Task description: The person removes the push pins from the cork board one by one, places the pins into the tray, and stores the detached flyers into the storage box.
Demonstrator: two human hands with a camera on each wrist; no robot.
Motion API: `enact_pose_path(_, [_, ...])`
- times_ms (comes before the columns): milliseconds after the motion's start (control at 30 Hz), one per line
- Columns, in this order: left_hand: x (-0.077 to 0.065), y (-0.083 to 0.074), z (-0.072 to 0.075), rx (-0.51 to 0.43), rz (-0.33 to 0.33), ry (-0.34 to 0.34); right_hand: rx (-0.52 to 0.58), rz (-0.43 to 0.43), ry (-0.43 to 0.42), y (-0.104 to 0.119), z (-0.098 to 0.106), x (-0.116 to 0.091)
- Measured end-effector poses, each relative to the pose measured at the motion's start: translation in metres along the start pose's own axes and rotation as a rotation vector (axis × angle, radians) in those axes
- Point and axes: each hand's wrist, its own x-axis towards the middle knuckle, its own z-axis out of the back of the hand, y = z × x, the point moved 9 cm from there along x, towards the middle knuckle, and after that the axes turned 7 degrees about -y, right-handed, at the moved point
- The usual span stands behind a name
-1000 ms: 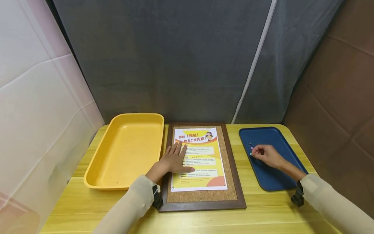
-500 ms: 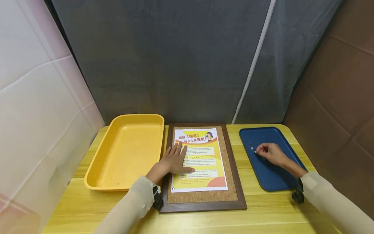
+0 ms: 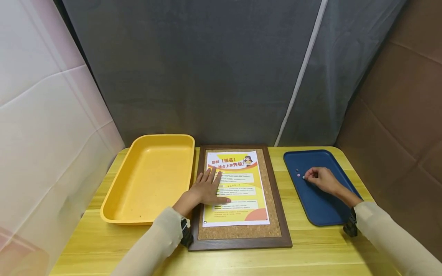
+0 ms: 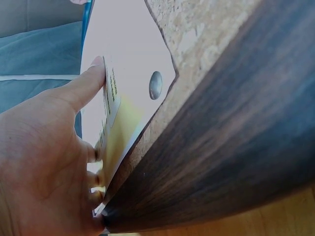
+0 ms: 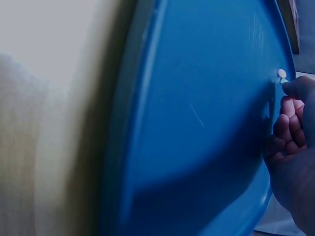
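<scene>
My left hand (image 3: pixel 204 191) lies spread on a printed poster (image 3: pixel 238 216), fingers straight, on a cork board (image 3: pixel 238 232) with a dark wooden frame. A silver thumbtack (image 4: pixel 155 85) sits in the poster's near left corner. Over the blue tray (image 3: pixel 326 214) at the right, my right hand (image 3: pixel 322 181) pinches a small pale thumbtack (image 3: pixel 304 177) between thumb and forefinger. In the right wrist view its greenish edge shows at the thumb tip. A pink thumbtack (image 3: pixel 298 175) and a small dark one lie on the tray just left of the fingertips.
A deep yellow bin (image 3: pixel 148 180) stands left of the board, close to its frame. Wooden tabletop (image 3: pixel 241 264) runs along the front. A grey curtain (image 3: pixel 193 76) hangs behind the table, with fabric walls at both sides.
My right hand has moved slightly right and away from me over the tray, with the pale thumbtack, leaving the pink one behind. The left hand has stayed on the poster.
</scene>
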Motion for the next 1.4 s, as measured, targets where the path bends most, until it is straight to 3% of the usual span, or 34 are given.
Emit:
enact_pose_path(300, [0.001,0.0,-0.003,0.008,0.0,0.007,-0.008,-0.026,0.028,0.0,-0.002,-0.001])
enact_pose_path(933, [0.001,0.001,-0.002,0.002,0.007,-0.003,-0.032,-0.029,-0.018,-0.004,0.002,-0.001])
enact_pose_path(1200, [0.001,0.001,-0.001,0.009,0.004,-0.001,-0.066,0.009,-0.072,0.015,0.003,-0.006])
enact_pose_path(1400, [0.0,0.0,0.001,0.003,0.004,-0.002,-0.036,0.058,-0.05,0.04,-0.005,-0.009])
